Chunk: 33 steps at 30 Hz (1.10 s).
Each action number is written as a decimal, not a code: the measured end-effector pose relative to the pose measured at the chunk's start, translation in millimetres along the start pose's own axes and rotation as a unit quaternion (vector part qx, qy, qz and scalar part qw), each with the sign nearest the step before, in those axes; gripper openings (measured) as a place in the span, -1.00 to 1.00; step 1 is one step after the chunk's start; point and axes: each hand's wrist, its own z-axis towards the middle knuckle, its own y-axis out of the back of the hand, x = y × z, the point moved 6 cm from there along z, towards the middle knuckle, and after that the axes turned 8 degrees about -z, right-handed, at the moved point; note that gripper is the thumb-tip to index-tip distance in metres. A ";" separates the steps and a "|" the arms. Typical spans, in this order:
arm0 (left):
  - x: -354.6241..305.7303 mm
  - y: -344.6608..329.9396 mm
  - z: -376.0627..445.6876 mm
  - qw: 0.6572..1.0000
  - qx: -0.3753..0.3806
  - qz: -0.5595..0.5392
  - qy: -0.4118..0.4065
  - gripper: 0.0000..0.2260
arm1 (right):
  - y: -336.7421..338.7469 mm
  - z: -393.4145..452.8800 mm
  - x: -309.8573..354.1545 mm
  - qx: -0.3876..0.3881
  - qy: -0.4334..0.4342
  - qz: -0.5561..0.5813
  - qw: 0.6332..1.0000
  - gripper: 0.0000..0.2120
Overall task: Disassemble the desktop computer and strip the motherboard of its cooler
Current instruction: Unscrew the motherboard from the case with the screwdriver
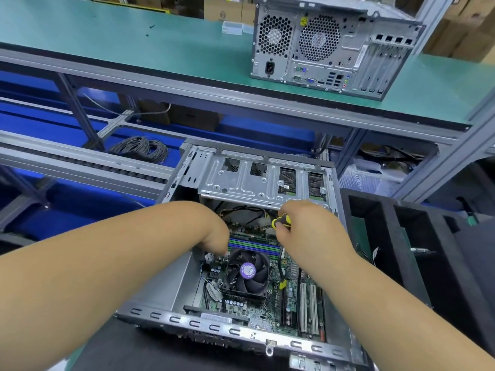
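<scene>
An open desktop computer case (150, 263) lies on its side on a dark tabletop (120, 352), its motherboard (270, 298) facing up. The cooler (246, 274), a black fan with a purple round label at its hub, sits on the board toward the left, just below the green and blue memory slots (254, 246). White expansion slots (308, 306) run along the board's right part. At the far end of the case, a bare metal drive cage (257, 180) spans the width.

The left hand (214, 234) reaches into the case from the left and bends down at the wrist, its fingers pointing at the board beside the cooler's upper-left corner; whether they grip anything cannot be told, since the fingertips are hidden. The right hand (302, 223) curls round the yellow-and-black handle of a screwdriver (281, 220), held above the memory slots near a white power connector (263, 223).

On a raised green shelf (134, 46) behind stands a second computer tower (329, 46), its rear panel facing the viewer. A coil of grey cable (139, 148) lies below the shelf.
</scene>
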 end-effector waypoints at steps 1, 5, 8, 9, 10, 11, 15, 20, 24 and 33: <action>4.2 -0.3 -0.7 1.000 0.008 0.013 0.011 -0.64 | -0.8 -0.1 1.1 0.002 0.002 0.007 1.000 -0.87; 20.2 12.6 -2.8 0.999 -0.036 -0.011 0.034 -0.65 | -8.5 0.4 6.0 0.017 0.004 0.041 0.999 -0.86; 32.3 22.0 -4.6 0.997 -0.041 -0.049 0.036 -0.61 | -17.3 1.2 5.3 0.029 -0.001 0.036 0.999 -0.82; 37.9 23.0 -3.0 0.996 -0.041 -0.065 0.039 -0.62 | -19.9 1.2 4.5 0.030 -0.003 0.030 0.999 -0.81; 42.8 20.7 0.3 0.993 -0.039 -0.102 0.047 -0.63 | -22.4 1.4 3.8 0.030 -0.004 0.024 0.999 -0.80; 45.0 19.4 1.6 0.991 -0.041 -0.118 0.044 -0.63 | -24.5 1.4 3.2 0.029 -0.004 0.018 0.999 -0.79; 52.4 14.1 12.7 0.989 -0.046 -0.133 0.042 -0.53 | -32.8 4.4 8.6 0.038 0.016 0.000 0.999 -0.78; 53.9 14.5 11.5 0.984 -0.056 -0.164 0.051 -0.60 | -45.2 19.0 27.4 0.054 0.048 -0.002 0.997 -0.78; 49.0 12.3 9.2 0.985 -0.059 -0.161 0.037 -0.58 | -55.2 28.2 43.5 0.051 0.067 0.005 0.996 -0.79; 35.7 7.4 15.5 0.990 0.020 -0.138 0.003 -0.53 | -64.7 31.8 53.3 0.037 0.073 0.019 0.996 -0.80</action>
